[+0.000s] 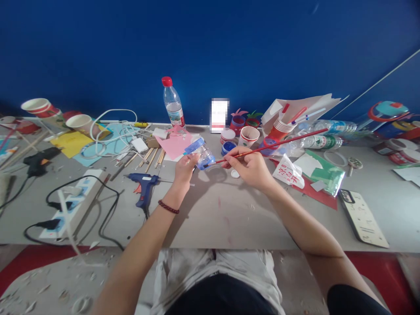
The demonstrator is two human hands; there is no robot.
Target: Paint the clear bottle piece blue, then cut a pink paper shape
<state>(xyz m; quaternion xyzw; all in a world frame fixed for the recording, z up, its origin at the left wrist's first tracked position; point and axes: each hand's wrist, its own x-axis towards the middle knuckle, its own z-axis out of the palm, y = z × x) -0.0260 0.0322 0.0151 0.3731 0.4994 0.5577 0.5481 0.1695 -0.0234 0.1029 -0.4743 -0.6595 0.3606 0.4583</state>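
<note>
Centrally, above the grey tabletop (239, 218), the left hand (186, 168) held a clear plastic piece with blue-painted ends (205, 154), its thumb and fingers clamped on the near side. A dark red beaded bracelet (168, 207) circled that wrist. The right hand (249, 167) gripped a slim red-handled paintbrush (278, 143), its fingertips closed together around the shaft near the bristle end. The handle slanted up to the right, while the dark bristles lay at the lower blue edge of the plastic; whether they touched it could not be told.

Just beyond the right hand stood an open jar of blue paint (228, 148), with a white paper cup with a red-striped rim (248, 136) to its right. A small round white lid (235, 174) lay near the fingers on the table. Behind the left hand spread a pink sheet of paper (173, 145), and behind that rose a clear plastic bottle with a red cap (173, 105). Left of the left forearm rested a blue hot-glue gun (145, 187), with a long white power strip (77, 201) farther left.
</note>
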